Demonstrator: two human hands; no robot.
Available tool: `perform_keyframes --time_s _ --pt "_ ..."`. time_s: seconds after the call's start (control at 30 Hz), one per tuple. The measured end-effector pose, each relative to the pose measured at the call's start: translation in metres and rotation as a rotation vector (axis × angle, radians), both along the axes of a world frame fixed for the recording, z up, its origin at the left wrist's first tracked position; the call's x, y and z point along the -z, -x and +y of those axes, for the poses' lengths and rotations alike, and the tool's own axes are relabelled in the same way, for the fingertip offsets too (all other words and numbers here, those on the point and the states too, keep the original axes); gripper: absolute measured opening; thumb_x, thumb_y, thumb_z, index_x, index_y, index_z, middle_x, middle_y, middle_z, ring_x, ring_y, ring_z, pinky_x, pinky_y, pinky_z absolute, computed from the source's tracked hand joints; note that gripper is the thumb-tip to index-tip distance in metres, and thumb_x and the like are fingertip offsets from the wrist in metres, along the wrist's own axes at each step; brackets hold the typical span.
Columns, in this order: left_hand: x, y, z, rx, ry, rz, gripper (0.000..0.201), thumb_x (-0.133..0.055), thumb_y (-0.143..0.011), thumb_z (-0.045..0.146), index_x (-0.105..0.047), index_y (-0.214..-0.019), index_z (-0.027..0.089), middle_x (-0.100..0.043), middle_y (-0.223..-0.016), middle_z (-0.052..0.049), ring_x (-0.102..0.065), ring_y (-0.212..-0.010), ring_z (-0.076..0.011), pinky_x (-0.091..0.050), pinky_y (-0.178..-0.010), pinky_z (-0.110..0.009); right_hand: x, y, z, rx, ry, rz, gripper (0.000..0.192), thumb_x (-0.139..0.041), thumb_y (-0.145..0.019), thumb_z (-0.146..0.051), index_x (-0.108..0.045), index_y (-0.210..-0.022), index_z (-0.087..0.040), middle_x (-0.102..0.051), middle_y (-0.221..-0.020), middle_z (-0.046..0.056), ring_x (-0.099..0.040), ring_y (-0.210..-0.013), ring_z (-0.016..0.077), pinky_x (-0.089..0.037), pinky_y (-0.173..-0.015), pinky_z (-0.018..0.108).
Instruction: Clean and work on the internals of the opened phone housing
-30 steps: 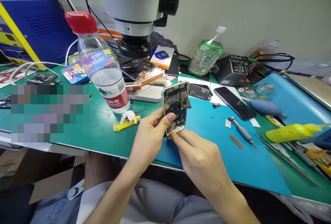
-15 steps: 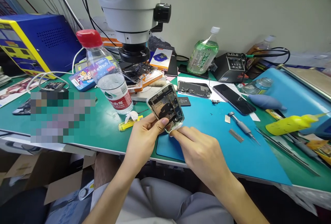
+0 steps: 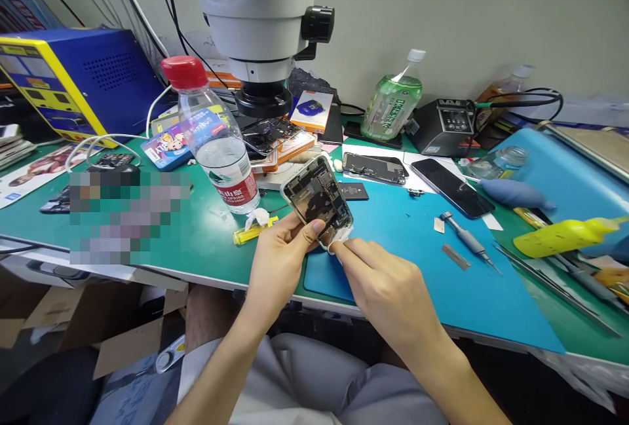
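An opened smartphone (image 3: 314, 196), its inner parts bare, is tilted above the front edge of the blue mat (image 3: 393, 235). My left hand (image 3: 279, 258) grips it by the lower left side, thumb across the inside. At the phone's bottom edge my right hand (image 3: 386, 284) pinches a white tissue (image 3: 343, 234) and presses it against the frame; its fingertips are partly hidden. Behind the phone lies a black phone battery (image 3: 354, 190). A yellow lighter (image 3: 248, 234) with a crumpled white scrap rests left of my left hand.
A microscope (image 3: 260, 32) hangs over the bench behind my hands. A red-capped water bottle (image 3: 223, 163) stands at left. To the right lie a screwdriver (image 3: 464, 238), a dark phone (image 3: 452, 186), a phone screen (image 3: 374, 168), a yellow squeeze bottle (image 3: 560, 240) and tweezers (image 3: 557, 287).
The camera view has shifted a little, so the bench things appear further right. Both hands keep their hold on the phone and the tissue, with only slight movement.
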State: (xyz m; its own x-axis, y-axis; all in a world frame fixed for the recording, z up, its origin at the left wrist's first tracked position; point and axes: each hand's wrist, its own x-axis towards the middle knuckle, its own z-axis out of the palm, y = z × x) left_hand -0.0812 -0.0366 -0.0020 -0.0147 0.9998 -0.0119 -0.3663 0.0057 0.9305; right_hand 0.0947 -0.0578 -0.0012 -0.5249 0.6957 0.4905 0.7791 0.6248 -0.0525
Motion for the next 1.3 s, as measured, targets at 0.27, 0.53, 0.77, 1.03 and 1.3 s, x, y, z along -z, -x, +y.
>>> perform_keyframes --time_s 0.27,0.53,0.77,1.03,1.3 --pt "0.001 0.0 -0.002 0.0 -0.01 0.012 0.036 -0.086 -0.087 0.046 -0.082 -0.11 0.018 -0.083 -0.113 -0.008 -0.077 -0.109 -0.0273 -0.062 -0.097 -0.037 -0.003 0.006 0.002 0.004 0.186 0.177 0.027 -0.052 -0.107 -0.01 -0.075 -0.115 -0.022 -0.078 -0.11 0.003 -0.074 -0.091 0.0156 -0.051 -0.07 0.026" --pt "0.004 0.002 -0.003 0.032 0.012 -0.024 0.042 -0.086 -0.087 0.05 -0.081 -0.114 0.018 -0.083 -0.115 -0.011 -0.08 -0.106 -0.0281 -0.064 -0.1 -0.041 0.003 0.019 -0.005 0.118 0.342 0.432 0.022 -0.057 -0.106 -0.014 -0.078 -0.109 -0.022 -0.075 -0.093 0.001 -0.073 -0.082 0.014 -0.055 -0.071 0.023" --pt "0.009 0.003 -0.001 0.009 0.011 -0.03 0.04 -0.087 -0.087 0.047 -0.082 -0.113 0.017 -0.083 -0.114 -0.01 -0.08 -0.106 -0.0282 -0.065 -0.099 -0.043 0.008 0.018 -0.012 0.139 0.321 0.386 0.024 -0.055 -0.107 -0.018 -0.078 -0.113 -0.021 -0.074 -0.098 0.006 -0.072 -0.078 0.0183 -0.05 -0.067 0.028" --pt "0.012 0.003 -0.001 0.003 -0.003 -0.02 0.037 -0.086 -0.088 0.047 -0.082 -0.107 0.016 -0.083 -0.111 -0.011 -0.081 -0.103 -0.0281 -0.067 -0.095 -0.042 0.004 0.021 -0.008 0.133 0.398 0.462 0.024 -0.056 -0.107 -0.018 -0.079 -0.107 -0.026 -0.074 -0.093 0.001 -0.071 -0.081 0.0152 -0.051 -0.07 0.024" --pt "0.013 0.003 0.0 0.004 0.009 -0.009 0.036 -0.087 -0.088 0.046 -0.08 -0.106 0.015 -0.083 -0.112 -0.011 -0.08 -0.104 -0.0279 -0.066 -0.096 -0.043 0.004 0.018 -0.01 0.155 0.431 0.494 0.026 -0.058 -0.104 -0.017 -0.081 -0.111 -0.026 -0.077 -0.101 0.005 -0.073 -0.084 0.0204 -0.051 -0.071 0.029"
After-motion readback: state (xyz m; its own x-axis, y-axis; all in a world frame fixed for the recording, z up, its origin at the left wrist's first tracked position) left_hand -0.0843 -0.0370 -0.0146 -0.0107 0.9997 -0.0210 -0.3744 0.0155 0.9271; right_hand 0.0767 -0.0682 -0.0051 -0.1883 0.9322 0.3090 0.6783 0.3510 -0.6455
